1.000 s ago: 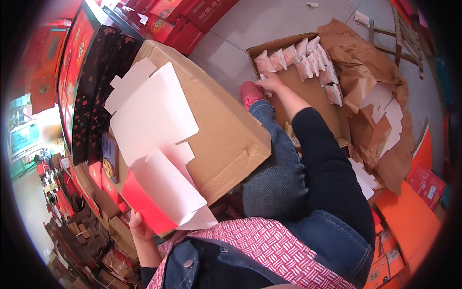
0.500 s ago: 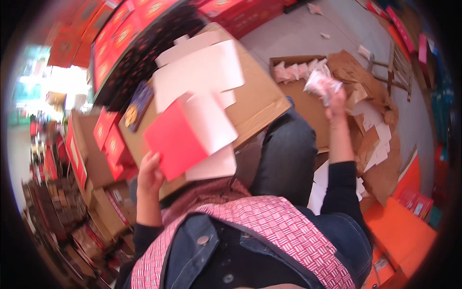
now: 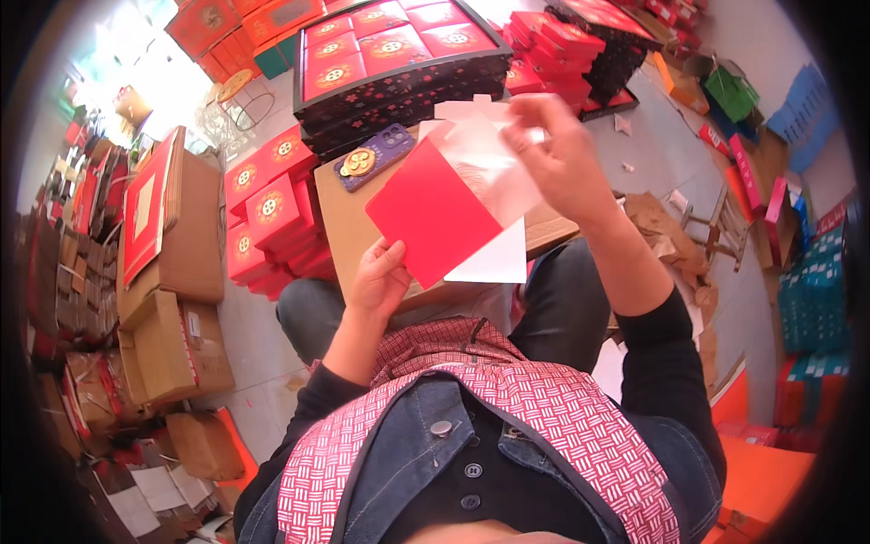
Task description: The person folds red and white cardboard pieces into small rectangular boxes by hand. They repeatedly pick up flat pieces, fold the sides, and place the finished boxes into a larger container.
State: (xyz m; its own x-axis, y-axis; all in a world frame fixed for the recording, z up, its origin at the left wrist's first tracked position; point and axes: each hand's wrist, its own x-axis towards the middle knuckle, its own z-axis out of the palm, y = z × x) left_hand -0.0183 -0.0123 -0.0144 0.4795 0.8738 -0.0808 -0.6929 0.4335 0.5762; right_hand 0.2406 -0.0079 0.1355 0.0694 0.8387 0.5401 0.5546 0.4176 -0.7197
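Observation:
My left hand [image 3: 381, 276] grips the near-left edge of a folding paper box [image 3: 435, 213], red outside with white inner flaps, opened out above a cardboard surface in front of me. Something pale pink and crinkled [image 3: 489, 177] shows inside its far right part, probably a packet, though blur hides its outline. Over that side is my right hand [image 3: 557, 159], fingers curled and smeared by motion. Whether it holds anything I cannot make out. White card [image 3: 489, 258] shows below the red panel. A phone in a purple case with a gold disc [image 3: 373, 159] lies to the left.
A black patterned tray [image 3: 408, 82] of red boxes stands beyond. Stacked red boxes [image 3: 272, 208] sit at the left, near an open brown carton [image 3: 168, 354]. Crumpled brown paper [image 3: 666, 231] and a small wooden stool [image 3: 725, 227] are on the right.
My right hand has come from the carton on the right, where it held a pinkish packet, to over the red box. The view has turned right, and the left hand still grips the box.

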